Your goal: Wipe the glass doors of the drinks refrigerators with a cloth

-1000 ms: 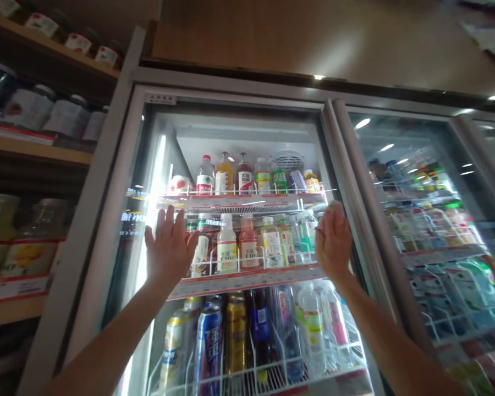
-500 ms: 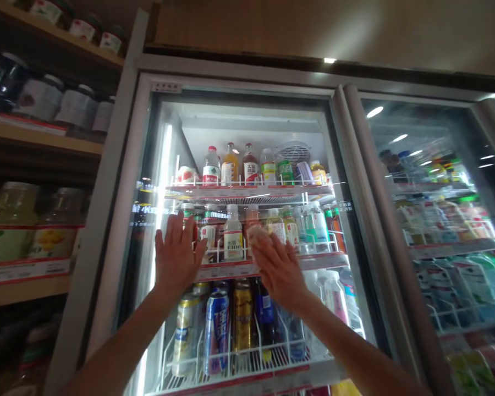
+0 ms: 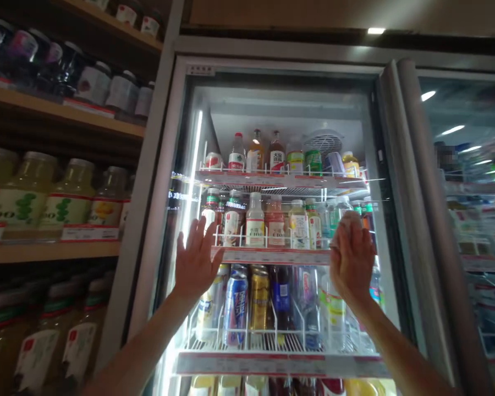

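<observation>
Head view: the right hand (image 3: pixel 353 267) holds a pale, crumpled cloth (image 3: pixel 348 220) at the right side of a tall, clear glass door (image 3: pixel 305 102) on a brightly lit, grey-framed drinks fridge (image 3: pixel 272 52). Left of it, the left hand (image 3: pixel 198 261) has its fingers spread wide, palm toward the glass and holding nothing visible; contact cannot be told. The cloth should be light, soft and limp, best bunched under the fingers; the glass, stiff, slippery and breakable, suits a flat palm.
</observation>
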`<action>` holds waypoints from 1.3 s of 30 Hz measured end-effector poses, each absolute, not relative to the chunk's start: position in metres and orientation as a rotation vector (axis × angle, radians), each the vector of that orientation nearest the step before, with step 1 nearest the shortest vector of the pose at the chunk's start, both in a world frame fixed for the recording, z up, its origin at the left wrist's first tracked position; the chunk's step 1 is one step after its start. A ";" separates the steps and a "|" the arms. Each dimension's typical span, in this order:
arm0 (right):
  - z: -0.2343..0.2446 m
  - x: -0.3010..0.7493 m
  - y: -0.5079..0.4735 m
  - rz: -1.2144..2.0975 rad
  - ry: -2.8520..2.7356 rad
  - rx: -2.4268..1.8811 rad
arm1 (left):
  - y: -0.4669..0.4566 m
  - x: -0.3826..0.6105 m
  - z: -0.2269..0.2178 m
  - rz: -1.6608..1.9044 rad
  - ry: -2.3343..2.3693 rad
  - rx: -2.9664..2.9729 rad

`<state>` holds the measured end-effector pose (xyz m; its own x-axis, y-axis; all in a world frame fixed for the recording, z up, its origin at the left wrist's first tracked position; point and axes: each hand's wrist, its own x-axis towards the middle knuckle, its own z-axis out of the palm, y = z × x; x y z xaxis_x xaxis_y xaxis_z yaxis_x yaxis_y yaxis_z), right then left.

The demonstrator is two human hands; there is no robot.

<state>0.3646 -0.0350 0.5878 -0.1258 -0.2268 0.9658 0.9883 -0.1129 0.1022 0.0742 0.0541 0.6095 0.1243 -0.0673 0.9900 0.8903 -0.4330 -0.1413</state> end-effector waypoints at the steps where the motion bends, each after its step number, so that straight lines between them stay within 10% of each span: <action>1: 0.585 0.357 -0.033 -1.460 -1.115 -1.050 | 0.054 0.073 0.607 -1.442 -0.834 -1.565; 13: 0.676 0.235 0.008 -1.496 -1.610 -0.945 | 0.059 0.028 0.538 -1.263 -0.687 -1.607; 21: 0.661 0.159 0.025 -1.439 -1.869 -0.775 | 0.055 -0.042 0.518 -1.306 -0.932 -1.503; 28: 0.553 0.178 0.007 -1.517 -2.415 -0.380 | 0.039 -0.056 0.511 -1.241 -0.934 -1.528; 39: 0.546 0.290 -0.023 -1.582 -1.938 -0.885 | 0.033 0.031 0.530 -1.324 -0.700 -1.644</action>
